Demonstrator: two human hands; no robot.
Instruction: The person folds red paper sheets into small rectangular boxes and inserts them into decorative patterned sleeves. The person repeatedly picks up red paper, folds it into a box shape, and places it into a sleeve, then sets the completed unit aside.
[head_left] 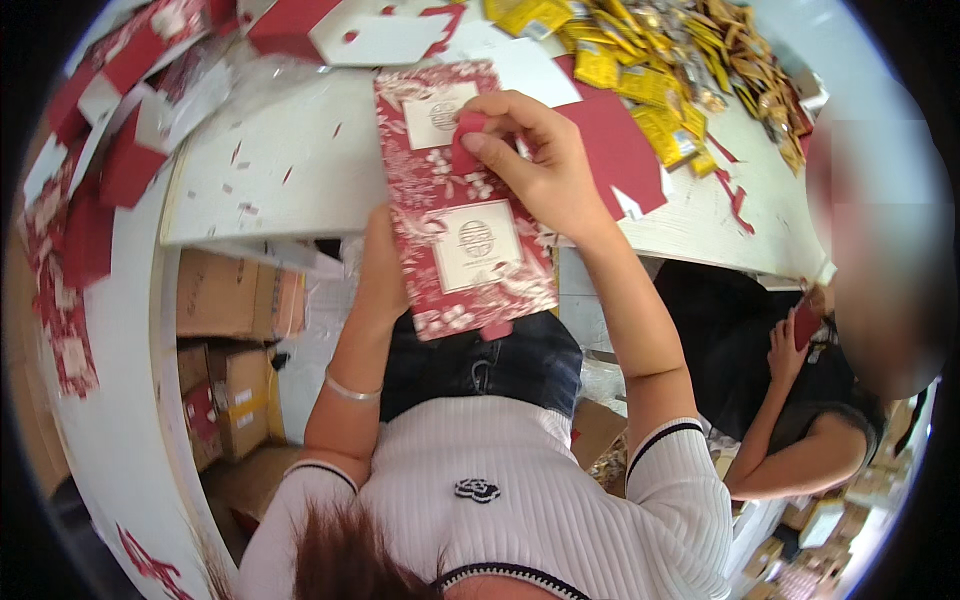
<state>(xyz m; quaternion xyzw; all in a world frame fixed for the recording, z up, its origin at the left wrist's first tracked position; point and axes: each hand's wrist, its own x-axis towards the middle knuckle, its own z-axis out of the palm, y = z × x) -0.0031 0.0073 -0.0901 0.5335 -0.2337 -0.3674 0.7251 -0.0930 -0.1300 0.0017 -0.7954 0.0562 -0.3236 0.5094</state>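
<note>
The left hand [386, 262]'s grip holds the patterned red card [460, 195] by its left side, across the counter [315, 150]'s near edge. The right hand [537, 160]'s narrow grip pinches a red tab [464, 152] over the card's upper half.

Bright, soft light, pale surface [330, 200] well lit, dimmer space beneath around cardboard boxes [220, 300], fisheye view with black corners, straight edges bowed, bluish fringe at the rim, 1 heavily blurred patch over a co-worker's head [890, 250]
</note>
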